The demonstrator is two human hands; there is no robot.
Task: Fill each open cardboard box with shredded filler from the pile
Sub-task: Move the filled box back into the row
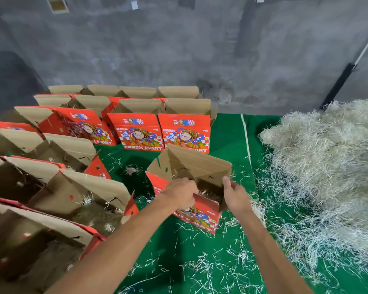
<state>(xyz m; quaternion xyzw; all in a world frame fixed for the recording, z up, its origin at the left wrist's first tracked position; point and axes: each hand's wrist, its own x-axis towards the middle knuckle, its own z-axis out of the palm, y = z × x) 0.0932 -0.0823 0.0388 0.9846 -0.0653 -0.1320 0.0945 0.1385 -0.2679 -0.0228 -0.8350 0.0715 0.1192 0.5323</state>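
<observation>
An open red fruit box (pixel 202 217) with brown flaps stands tilted on the green mat in the middle. My left hand (pixel 180 193) grips its near front wall at the left. My right hand (pixel 235 196) holds the box's right wall, thumb up along the edge. A little shredded filler lies in the box's bottom. The big pale filler pile (pixel 327 166) spreads along the right side, just right of the box.
Rows of open red boxes (pixel 136 132) stand at the back and along the left (pixel 57 198), some holding filler. Loose shreds litter the green mat (pixel 225 128). A grey concrete wall rises behind. A black-and-white pole (pixel 340 81) leans at the right.
</observation>
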